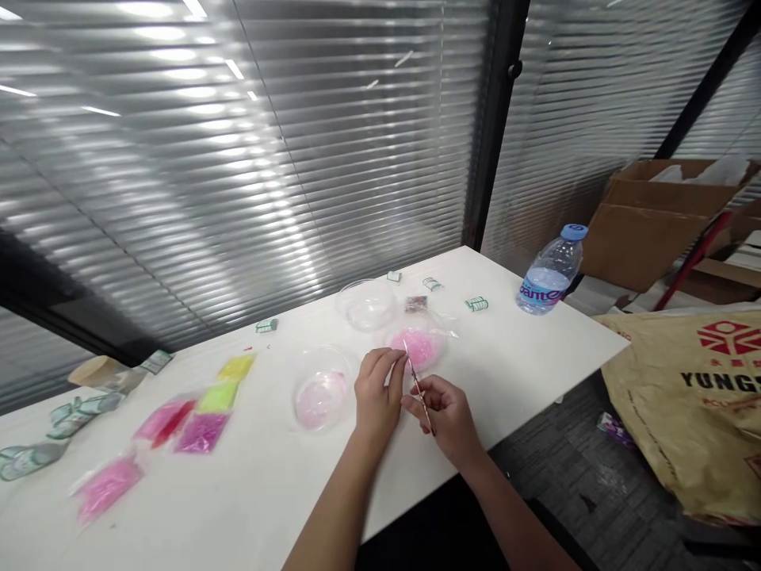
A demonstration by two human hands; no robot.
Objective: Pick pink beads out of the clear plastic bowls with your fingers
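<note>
Pink packet (110,485) lies farthest left among the flat bags on the table (238,511), then a red packet (173,423), a purple one with lime green and yellow ones behind it. Next come a clear bowl (321,399) with pale pink contents and, farther back, a clear dish (366,305). My left grip (377,390) is pinched nearly closed by the tool's tip; I cannot tell whether it has hold of anything. Just beyond is a clear bowl of bright pink bits (414,346). The slim metal tool (417,384) slants up from my right grip (449,414), whose fingers are closed around it. Farther right stands a water bottle (548,274).
</note>
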